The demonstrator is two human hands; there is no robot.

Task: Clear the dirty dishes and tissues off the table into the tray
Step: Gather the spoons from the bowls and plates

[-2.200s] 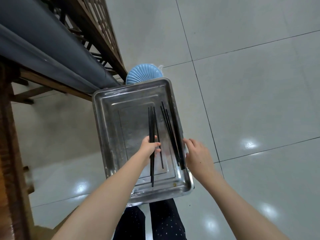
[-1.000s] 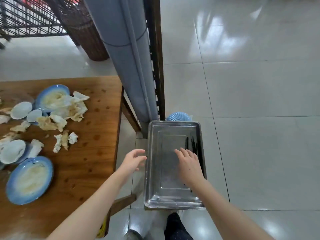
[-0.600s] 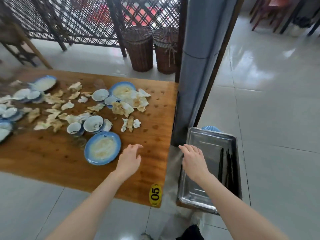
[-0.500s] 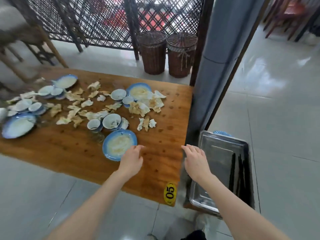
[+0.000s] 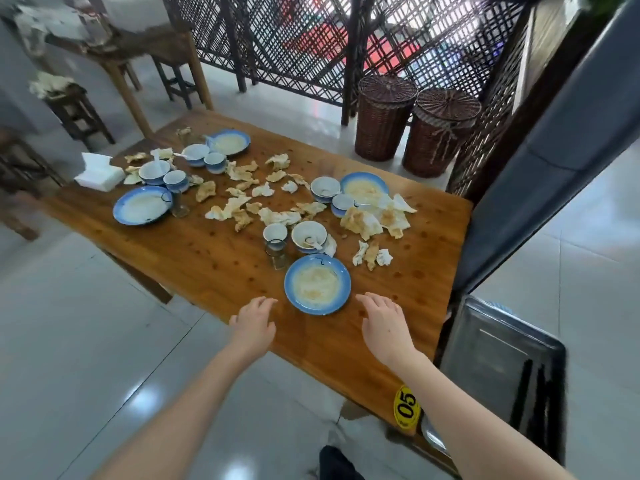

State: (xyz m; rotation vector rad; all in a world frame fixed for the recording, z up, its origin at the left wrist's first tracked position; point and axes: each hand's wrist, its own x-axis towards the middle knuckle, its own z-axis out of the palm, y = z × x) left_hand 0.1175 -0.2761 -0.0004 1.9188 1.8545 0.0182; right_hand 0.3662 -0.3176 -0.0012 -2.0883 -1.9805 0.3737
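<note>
Fingers [image 5: 267, 301] of left hand [image 5: 252, 327] and right hand [image 5: 384, 327] flank the plate [image 5: 288, 285], apparently apart.

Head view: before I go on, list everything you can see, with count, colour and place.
Table: one, brown wood, centre; yellow 05 label on near edge.
Plates: four, blue-rimmed, soiled, across the table; nearest between the hands.
Bowls: four, blue and white, beside the plates.
Cups: four, blue and white, by the bowls.
Glasses: at least two, clear, on the table.
Tissues: many, white and stained, scattered mid-table.
Tissue pack: one, white, table's far left corner.
Tray: one, metal, low beside the table's right end.
Chopsticks: several, black, in the tray.
Baskets: two, brown wicker, floor behind the table.
Left hand: open, empty, left of nearest plate.
Right hand: open, empty, right of it.
</note>
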